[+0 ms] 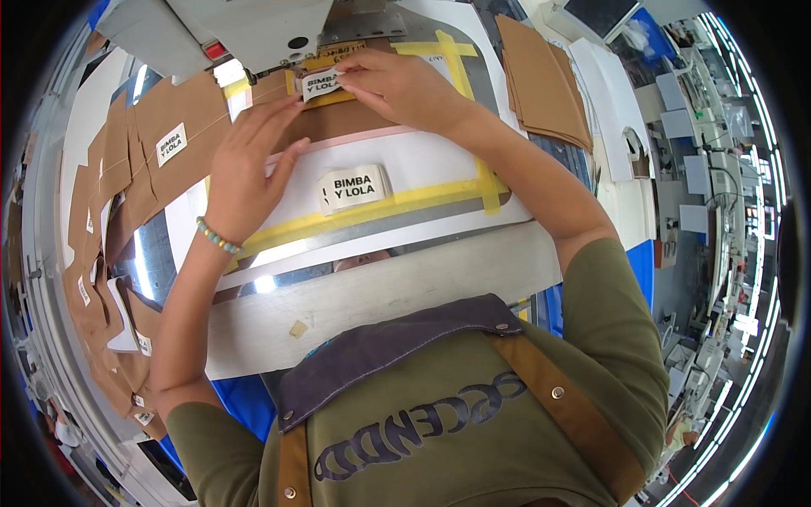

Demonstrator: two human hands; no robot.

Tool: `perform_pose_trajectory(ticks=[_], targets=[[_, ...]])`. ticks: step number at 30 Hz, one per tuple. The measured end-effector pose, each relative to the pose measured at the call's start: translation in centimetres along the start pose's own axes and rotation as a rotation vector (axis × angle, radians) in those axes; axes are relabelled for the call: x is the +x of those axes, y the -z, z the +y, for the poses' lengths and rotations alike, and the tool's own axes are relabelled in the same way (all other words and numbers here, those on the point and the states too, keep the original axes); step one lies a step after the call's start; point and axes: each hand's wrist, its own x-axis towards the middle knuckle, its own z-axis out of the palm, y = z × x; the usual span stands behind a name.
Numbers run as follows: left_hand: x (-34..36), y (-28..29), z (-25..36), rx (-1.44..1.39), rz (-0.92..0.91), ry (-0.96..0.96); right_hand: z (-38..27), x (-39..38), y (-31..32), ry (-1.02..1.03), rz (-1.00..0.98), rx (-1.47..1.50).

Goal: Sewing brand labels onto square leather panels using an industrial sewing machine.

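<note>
Below the head of a sewing machine, a brown fabric piece lies on the work plate. My right hand pinches the edge of a small white label between thumb and fingers, against a yellow guide on the brown piece. With fingers stretched out and thumb apart, my left hand rests at the left of the piece, its fingertips beside the label. Nearer to me sits a small stack of white labels on the white sheet. The needle area is partly hidden by the machine head and my fingers.
Brown pieces with sewn labels, joined by threads, hang over the left side. Yellow tape borders the white sheet. A stack of plain brown pieces lies at the right. A metal table edge runs before me.
</note>
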Motion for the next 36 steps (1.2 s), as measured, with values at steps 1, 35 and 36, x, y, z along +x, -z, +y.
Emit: perform_pose_trajectory(ticks=[1,35,36], targets=[[0.3,-0.4,-0.2,0.007,0.009,0.003,0.3,0.1,-0.1,0.032,-0.037,-0.116],[0.7,0.5,-3.7,0.010,-0.057,0.061,-0.8,1.8,-0.9,-0.070,-0.352,-0.136],[0.6,0.8,-3.6,0.038,-0.066,0.054,-0.9,1.9,-1.0,-0.058,-0.356,-0.152]])
